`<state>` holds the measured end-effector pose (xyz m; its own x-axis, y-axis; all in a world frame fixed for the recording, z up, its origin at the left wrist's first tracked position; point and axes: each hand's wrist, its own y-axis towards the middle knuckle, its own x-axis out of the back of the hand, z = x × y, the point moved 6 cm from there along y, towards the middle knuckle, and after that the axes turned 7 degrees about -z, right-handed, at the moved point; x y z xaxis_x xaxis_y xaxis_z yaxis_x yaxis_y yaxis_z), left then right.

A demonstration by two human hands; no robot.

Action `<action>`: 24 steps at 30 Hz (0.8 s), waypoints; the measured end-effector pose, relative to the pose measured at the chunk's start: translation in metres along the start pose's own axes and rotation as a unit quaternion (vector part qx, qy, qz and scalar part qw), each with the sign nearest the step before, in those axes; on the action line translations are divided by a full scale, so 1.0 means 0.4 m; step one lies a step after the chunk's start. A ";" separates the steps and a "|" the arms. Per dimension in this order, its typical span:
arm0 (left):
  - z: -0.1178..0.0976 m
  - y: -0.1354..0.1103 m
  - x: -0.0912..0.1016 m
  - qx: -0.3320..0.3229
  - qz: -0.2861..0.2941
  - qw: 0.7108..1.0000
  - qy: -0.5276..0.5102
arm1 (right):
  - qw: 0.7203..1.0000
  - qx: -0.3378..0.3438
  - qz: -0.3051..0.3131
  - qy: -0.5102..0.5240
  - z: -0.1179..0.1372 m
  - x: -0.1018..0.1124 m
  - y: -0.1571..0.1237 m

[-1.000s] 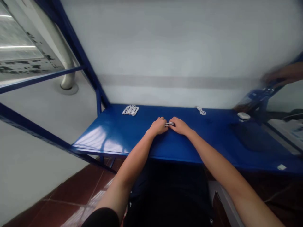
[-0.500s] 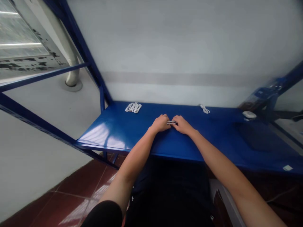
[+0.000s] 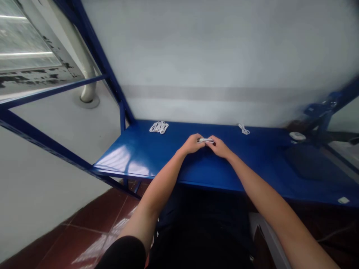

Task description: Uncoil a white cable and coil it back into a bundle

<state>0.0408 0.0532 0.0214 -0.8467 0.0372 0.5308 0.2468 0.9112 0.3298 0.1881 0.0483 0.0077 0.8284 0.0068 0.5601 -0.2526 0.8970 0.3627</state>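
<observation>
**Pinching a white cable**

My left hand and right hand pinch a folded white cable from either end, over the blue metal table. Any print on it is too small to read. White cable coils lie farther along.

On my feed the table shows a deep, saturated blue, with pale glare streaked across its left end, and the frame matches it. The small coil reads white with a dark stripe, while the far coils look plain white. The wall is pale grey, crossed by a darker grey band. I see dark red tiles with thin, paler grout lines, a white panel blotched with black, and a black sleeve.
</observation>
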 end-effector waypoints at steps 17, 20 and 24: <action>-0.027 -0.016 -0.006 -0.095 -0.124 0.987 0.022 | 0.918 -0.222 -0.090 0.317 -0.017 -0.074 -0.011; -0.044 -0.027 -0.003 -0.109 -0.127 0.986 0.028 | 0.925 -0.222 -0.120 0.285 -0.007 -0.070 -0.017; -0.065 -0.040 -0.006 -0.125 -0.135 0.983 0.026 | 0.940 -0.214 -0.168 0.208 -0.003 -0.055 -0.024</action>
<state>0.0510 0.0277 0.0353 -0.8732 -0.2186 0.4356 0.1307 0.7560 0.6414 0.1728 0.0401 -0.0088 0.9718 -0.2154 0.0961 0.2078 0.9746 0.0839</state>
